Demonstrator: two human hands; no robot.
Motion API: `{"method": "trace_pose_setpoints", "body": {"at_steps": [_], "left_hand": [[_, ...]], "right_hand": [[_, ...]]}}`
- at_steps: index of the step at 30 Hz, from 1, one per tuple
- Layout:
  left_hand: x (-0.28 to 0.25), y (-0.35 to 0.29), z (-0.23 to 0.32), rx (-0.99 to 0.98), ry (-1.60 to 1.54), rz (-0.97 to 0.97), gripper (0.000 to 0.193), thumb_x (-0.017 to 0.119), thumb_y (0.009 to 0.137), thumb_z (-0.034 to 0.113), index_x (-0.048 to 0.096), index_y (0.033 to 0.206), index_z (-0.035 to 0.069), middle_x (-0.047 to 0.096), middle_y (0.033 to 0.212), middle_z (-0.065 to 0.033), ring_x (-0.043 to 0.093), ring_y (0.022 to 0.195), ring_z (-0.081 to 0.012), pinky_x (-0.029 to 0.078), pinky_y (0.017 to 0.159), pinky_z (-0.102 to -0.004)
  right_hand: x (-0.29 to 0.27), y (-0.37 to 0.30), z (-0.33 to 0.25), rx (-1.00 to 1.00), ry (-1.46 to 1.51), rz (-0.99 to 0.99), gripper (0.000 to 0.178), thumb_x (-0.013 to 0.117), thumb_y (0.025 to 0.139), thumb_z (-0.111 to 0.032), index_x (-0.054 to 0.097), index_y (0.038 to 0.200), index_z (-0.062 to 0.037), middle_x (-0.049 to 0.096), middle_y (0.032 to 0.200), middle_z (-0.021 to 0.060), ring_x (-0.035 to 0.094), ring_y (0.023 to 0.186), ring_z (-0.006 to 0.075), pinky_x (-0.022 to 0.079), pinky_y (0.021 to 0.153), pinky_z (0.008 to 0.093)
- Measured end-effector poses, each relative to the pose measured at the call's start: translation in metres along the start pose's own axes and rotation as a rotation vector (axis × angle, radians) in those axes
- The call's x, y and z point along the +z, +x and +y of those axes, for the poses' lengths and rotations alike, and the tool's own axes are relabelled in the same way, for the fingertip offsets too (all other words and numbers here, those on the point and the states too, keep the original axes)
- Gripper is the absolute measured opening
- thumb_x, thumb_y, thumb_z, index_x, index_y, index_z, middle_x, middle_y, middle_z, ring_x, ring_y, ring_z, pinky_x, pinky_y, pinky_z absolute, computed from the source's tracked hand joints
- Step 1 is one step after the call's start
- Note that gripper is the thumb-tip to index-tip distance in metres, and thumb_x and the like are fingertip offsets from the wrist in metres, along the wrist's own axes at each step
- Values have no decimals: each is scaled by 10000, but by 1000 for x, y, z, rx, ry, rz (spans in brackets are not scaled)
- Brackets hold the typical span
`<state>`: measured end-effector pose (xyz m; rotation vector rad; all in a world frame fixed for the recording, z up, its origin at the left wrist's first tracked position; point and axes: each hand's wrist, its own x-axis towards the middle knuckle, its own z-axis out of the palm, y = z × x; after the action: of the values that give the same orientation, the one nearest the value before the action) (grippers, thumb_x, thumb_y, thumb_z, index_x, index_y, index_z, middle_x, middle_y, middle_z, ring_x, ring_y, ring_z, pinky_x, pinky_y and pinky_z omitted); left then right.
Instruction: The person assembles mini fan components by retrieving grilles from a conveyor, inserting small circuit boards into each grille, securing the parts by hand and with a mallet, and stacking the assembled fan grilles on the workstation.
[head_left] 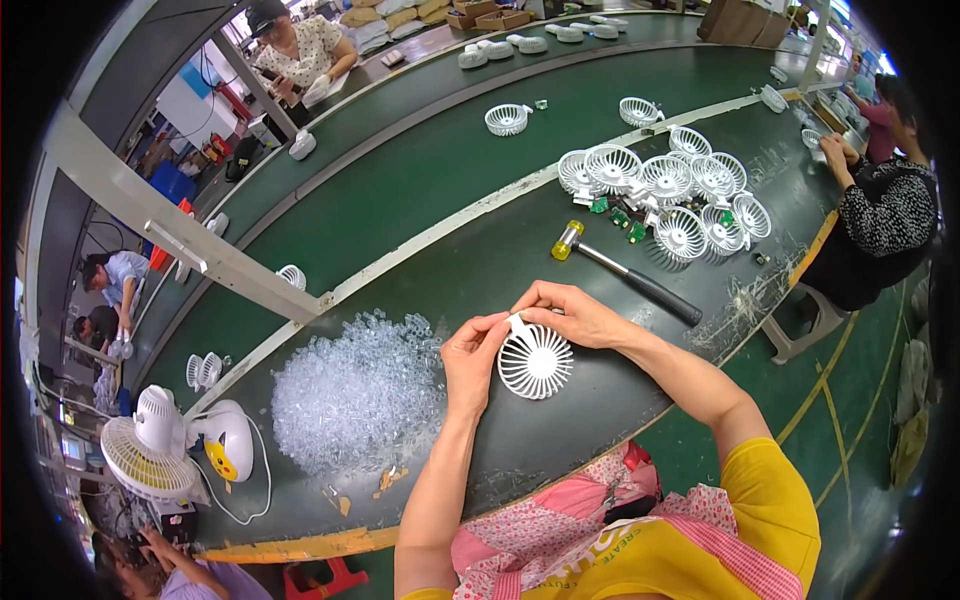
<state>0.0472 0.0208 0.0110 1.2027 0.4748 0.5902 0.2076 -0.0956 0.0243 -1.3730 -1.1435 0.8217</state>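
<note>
Both my hands are closed at the neck of a round white fan housing (540,365) with radial ribs, held over the green work surface. My left hand (470,352) pinches the neck from the left. From the right, the fingers of my right hand (568,312) press on the top of the same neck; what lies under the fingertips is hidden. Left of my left hand spreads a heap of small clear plastic pieces (355,395). Beyond my right hand lies a mallet (640,285) with a yellow head and black handle.
Several white fan housings (680,235) with green circuit boards (637,232) are piled at the right. A pale rail (440,235) separates my bench from the green conveyor (400,180). A white desk fan (150,460) stands at the left. Co-workers sit at the right and far left.
</note>
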Motion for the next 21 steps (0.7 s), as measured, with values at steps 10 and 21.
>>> {"method": "trace_pose_setpoints", "body": {"at_steps": [10, 21], "left_hand": [[-8, 5, 6, 476, 535, 268, 302, 599, 956, 113, 608, 1253, 62, 619, 1221, -111, 574, 1111, -243, 473, 913, -336], [-205, -84, 97, 621, 1235, 649, 329, 471, 1005, 162, 592, 1263, -2, 620, 1262, -192, 572, 1169, -369, 421, 1023, -419]], "right_hand": [[-34, 116, -5, -375, -304, 551, 205, 520, 1018, -172, 588, 1137, -19, 599, 1031, 82, 567, 966, 154, 456, 854, 286], [-12, 132, 33, -360, -578, 410, 302, 592, 952, -96, 549, 1242, -24, 599, 1227, 169, 558, 1180, 327, 412, 1024, 386]]}}
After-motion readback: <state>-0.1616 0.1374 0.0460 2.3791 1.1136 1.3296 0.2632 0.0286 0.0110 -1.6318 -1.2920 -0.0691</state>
